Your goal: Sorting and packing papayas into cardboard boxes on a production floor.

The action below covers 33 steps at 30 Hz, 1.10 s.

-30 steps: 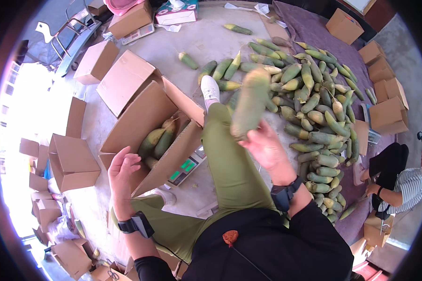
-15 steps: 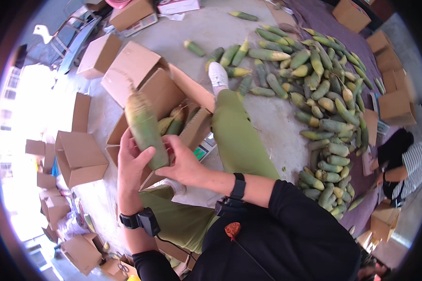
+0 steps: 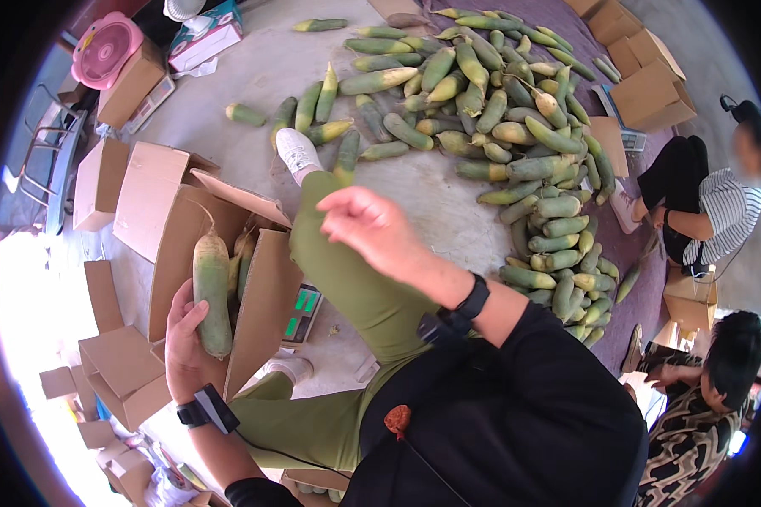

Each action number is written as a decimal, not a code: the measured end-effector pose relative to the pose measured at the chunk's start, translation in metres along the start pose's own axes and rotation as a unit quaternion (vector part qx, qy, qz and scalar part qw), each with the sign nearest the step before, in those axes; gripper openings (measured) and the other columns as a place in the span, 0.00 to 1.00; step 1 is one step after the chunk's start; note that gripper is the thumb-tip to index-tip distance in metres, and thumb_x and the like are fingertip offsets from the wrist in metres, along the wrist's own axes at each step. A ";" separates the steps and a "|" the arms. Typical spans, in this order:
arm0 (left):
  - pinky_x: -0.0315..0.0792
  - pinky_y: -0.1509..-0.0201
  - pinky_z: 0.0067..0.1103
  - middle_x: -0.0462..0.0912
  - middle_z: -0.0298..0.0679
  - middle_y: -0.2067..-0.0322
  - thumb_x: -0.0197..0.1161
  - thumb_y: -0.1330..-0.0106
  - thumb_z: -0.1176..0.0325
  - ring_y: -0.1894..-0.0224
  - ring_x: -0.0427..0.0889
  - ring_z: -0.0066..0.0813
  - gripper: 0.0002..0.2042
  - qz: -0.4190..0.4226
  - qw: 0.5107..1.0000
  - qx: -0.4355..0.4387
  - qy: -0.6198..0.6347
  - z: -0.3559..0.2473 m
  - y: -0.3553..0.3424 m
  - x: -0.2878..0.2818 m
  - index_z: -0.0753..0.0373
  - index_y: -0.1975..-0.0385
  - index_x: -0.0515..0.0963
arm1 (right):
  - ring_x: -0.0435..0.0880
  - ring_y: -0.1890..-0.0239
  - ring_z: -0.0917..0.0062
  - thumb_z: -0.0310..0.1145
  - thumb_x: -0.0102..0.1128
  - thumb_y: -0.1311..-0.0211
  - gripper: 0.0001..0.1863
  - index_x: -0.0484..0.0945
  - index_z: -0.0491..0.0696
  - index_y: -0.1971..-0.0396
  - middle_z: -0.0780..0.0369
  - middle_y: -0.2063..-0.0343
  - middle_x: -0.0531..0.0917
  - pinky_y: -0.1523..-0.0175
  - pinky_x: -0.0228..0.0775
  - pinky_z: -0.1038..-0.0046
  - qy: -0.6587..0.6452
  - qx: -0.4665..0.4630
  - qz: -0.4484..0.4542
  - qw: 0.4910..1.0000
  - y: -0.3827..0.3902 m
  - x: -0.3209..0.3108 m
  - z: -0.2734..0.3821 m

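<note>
Left hand (image 3: 186, 334) is wrapped round the lower part of a long green radish with a tan top end and a thin root tail (image 3: 211, 296) — fingers curled, thumb across the front, radish near upright, tail up. It sits over the mouth of an open brown cardboard box (image 3: 262, 308), other green radishes (image 3: 244, 262) visible inside. Right hand (image 3: 372, 228) is empty, fingers loosely bent and spread, above the green-trousered right leg (image 3: 359, 287). In the way: that leg runs between box and the big heap of green radishes (image 3: 516, 127) to the right; a raised cardboard flap (image 3: 245, 198) edges the box mouth on the leg side. Grey scale with green displays (image 3: 303, 314) is just beside the box, partly hidden by it — can't tell if it's underneath. Few loose radishes (image 3: 245, 115) lie beyond the white shoe (image 3: 298, 152). Two co-workers, one in a striped top (image 3: 723, 203), one in a patterned top (image 3: 685, 439), sit past the heap.
</note>
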<state>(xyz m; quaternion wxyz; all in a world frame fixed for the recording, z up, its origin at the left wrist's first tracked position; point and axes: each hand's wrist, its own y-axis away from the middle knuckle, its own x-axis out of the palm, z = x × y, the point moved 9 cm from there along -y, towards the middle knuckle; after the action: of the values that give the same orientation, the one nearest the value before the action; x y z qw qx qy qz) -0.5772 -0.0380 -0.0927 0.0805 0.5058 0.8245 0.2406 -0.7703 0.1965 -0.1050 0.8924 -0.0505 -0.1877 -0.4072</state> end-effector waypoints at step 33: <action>0.70 0.56 0.13 0.78 0.36 0.58 0.54 0.33 0.76 0.57 0.76 0.19 0.19 -0.237 0.920 0.108 -0.292 0.052 0.051 -0.050 0.65 0.42 0.68 | 0.73 0.51 0.63 0.42 0.66 0.44 0.31 0.65 0.47 0.44 0.59 0.49 0.71 0.57 0.70 0.60 -0.095 0.236 -0.578 0.776 0.100 -0.477 -0.157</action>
<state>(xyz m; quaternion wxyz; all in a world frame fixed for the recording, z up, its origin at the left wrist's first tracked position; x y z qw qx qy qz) -0.4937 -0.0467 -0.1190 0.3171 0.3493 0.8810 -0.0344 -0.9352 0.5622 -0.4232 0.4508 0.2408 -0.3557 -0.7825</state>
